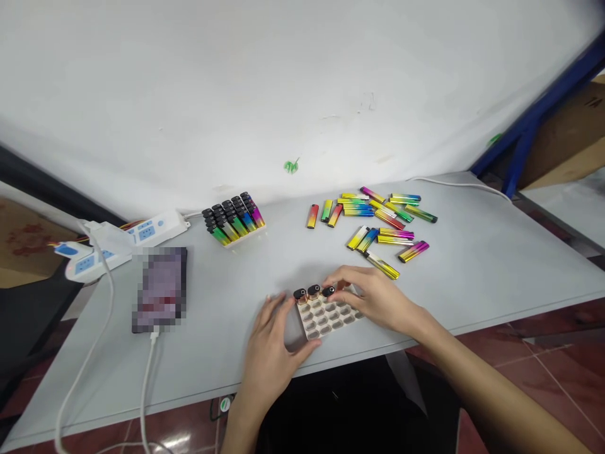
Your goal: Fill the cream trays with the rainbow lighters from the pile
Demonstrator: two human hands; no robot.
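A pale tray (pixel 311 317) with rows of oval holes lies near the front edge of the table. Along its back row, two black-topped lighters (pixel 314 291) stand upright at the left. Beside them, my right hand (pixel 373 296) pinches a third lighter (pixel 328 292) by its black top; most of its body is hidden. My left hand (pixel 274 353) is curved around the tray's left end, the thumb at the near corner and the fingertips by the far corner. The rows in front of the lighters show bare holes.
A second tray (pixel 251 234) full of upright colored lighters stands behind. Several loose metallic lighters (pixel 358 209) lie at the back right. On the left are a phone (pixel 161 287) with a charging cable (pixel 147 378) and a power strip (pixel 155 228). A white wall backs the table.
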